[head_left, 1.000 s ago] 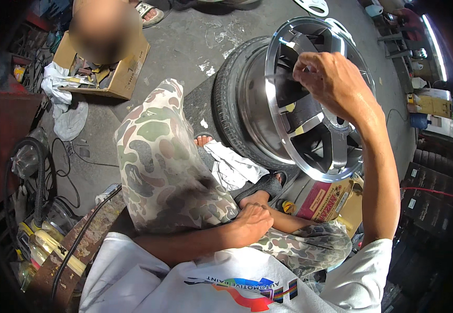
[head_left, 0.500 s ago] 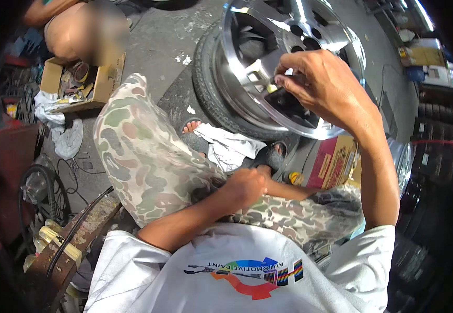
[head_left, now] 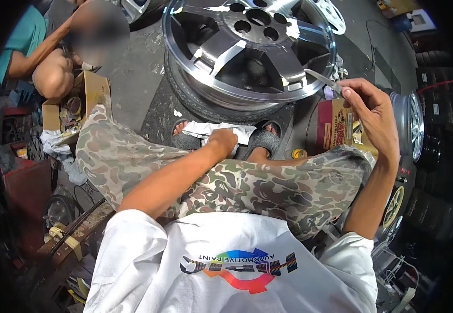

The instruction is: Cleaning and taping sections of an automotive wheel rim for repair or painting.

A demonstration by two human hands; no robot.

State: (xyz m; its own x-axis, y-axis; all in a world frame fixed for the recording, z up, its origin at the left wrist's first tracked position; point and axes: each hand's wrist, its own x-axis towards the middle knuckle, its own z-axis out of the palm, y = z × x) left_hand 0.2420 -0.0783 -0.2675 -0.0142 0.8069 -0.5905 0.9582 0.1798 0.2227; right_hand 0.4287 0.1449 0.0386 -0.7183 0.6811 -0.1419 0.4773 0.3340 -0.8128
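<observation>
The right hand (head_left: 373,112) is raised beside the wheel, its fingers pinched shut on a thin blade-like tool (head_left: 324,81) whose pale metal tip points up and left toward the rim's edge without quite touching it. The left hand (head_left: 222,142) reaches down between the knees, fingers closed on a crumpled white cloth (head_left: 211,130) that lies across the person's sandalled feet (head_left: 263,141). The two hands are well apart, the left low at centre, the right high at the right. Just beyond the feet lies a silver alloy wheel (head_left: 247,52), face up, with broad polished spokes, dark gaps between them and a ring of bolt holes at its hub; strips of pale masking cling to some spokes. It rests on top of a black tyre (head_left: 185,99) on the grey concrete floor (head_left: 132,73). The person's camouflage trousers (head_left: 247,188) fill the middle of the view, above a white printed shirt. Near the right hand stands a red and yellow carton (head_left: 336,125). To the left, an open cardboard box (head_left: 88,94) holds small odds and ends, and another person (head_left: 33,47) in a teal top crouches beside it
</observation>
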